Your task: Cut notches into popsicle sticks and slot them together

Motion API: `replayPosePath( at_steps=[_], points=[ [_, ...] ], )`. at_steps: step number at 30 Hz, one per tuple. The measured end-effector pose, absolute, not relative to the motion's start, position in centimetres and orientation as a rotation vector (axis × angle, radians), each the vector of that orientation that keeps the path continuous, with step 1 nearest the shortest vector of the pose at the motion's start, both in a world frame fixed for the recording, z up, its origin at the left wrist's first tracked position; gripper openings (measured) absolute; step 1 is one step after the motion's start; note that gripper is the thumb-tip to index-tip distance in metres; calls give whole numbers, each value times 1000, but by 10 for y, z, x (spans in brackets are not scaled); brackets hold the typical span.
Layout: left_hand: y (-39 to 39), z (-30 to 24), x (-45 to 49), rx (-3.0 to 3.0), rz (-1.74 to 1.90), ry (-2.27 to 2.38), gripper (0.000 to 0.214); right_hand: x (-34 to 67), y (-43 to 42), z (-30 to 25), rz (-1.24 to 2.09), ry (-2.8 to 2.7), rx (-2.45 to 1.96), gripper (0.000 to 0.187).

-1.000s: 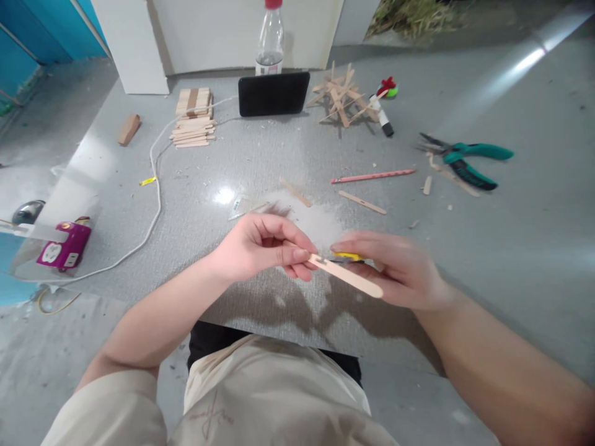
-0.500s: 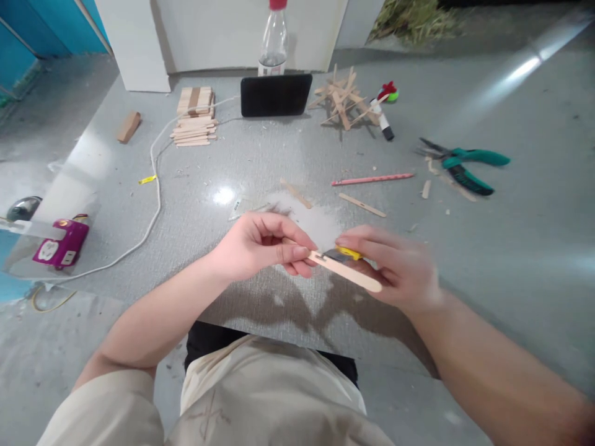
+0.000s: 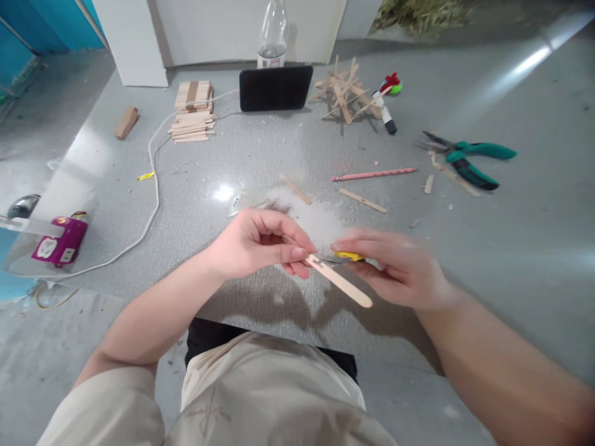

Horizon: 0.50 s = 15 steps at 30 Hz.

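Observation:
Between the thumb and fingers of my left hand (image 3: 264, 244) a flat wooden craft stick (image 3: 346, 287) is pinched, its rounded free end pointing down to the right. A small notch or slot shows in the stick just beyond my thumb. My right hand (image 3: 393, 266) is closed round a yellow-handled utility knife (image 3: 349, 255), partly hidden by the fingers and slightly blurred. Its dark blade reaches left to the stick's edge by the notch. Another craft stick (image 3: 362, 200) with a small slot lies on the table beyond my hands, near a pink pencil (image 3: 374, 174).
Pliers with green handles (image 3: 471, 162) lie at the right among wood scraps. At the back stand a black phone (image 3: 276, 88), a bottle (image 3: 273, 37), a tangled stick structure (image 3: 346, 93) and stacked craft sticks (image 3: 193, 111). A white cable (image 3: 155, 198) runs to a purple power adapter (image 3: 60, 240).
The craft stick's free end has swung down and left, away from my right fingers. The knife blade has turned and appears narrower. The view has shifted slightly.

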State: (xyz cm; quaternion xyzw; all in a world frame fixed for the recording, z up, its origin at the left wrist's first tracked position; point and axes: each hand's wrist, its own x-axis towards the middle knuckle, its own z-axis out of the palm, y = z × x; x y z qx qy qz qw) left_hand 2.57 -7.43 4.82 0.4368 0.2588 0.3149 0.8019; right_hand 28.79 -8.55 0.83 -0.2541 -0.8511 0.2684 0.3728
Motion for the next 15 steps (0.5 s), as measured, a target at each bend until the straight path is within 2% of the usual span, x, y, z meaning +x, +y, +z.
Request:
replayPosePath(
  at_steps=[8, 15],
  points=[
    [-76, 51, 24, 950, 714, 519, 15, 291, -78, 5, 627, -2117, -596, 45],
    [-77, 52, 24, 928, 722, 493, 6, 292, -79, 7, 634, -2115, -575, 54]
  ],
)
